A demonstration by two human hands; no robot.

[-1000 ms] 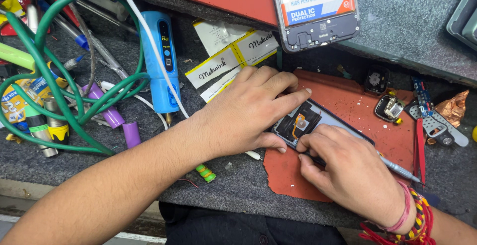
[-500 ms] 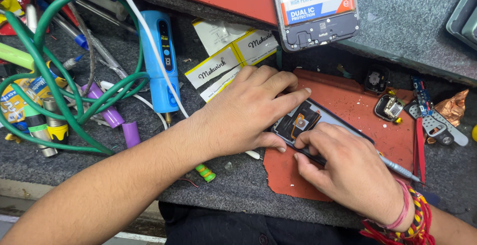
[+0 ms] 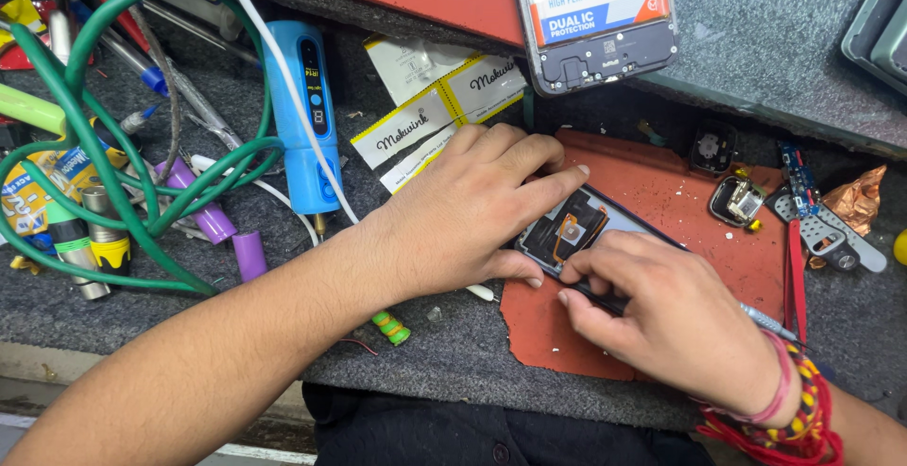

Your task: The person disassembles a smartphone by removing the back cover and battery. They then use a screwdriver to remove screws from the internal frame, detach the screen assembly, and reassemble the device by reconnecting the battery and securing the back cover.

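Two bare forearms reach inward. The left hand (image 3: 472, 206) lies palm down, fingers extended and pressing flat. The right hand (image 3: 675, 319) curls, fingertips pinched together, wrist wearing red threads.

This is a phone-repair workbench in a small workshop. A grey felt-covered bench (image 3: 142, 296) is crowded with tools: a blue electric screwdriver (image 3: 304, 116) and a looping green cable (image 3: 104, 145) at the left, and loose phone parts (image 3: 737, 199) on a red work mat (image 3: 680, 201) at the right. At the far edge lies an opened phone with its battery showing (image 3: 595, 12), and beside it packaged adhesive strips (image 3: 444, 97).
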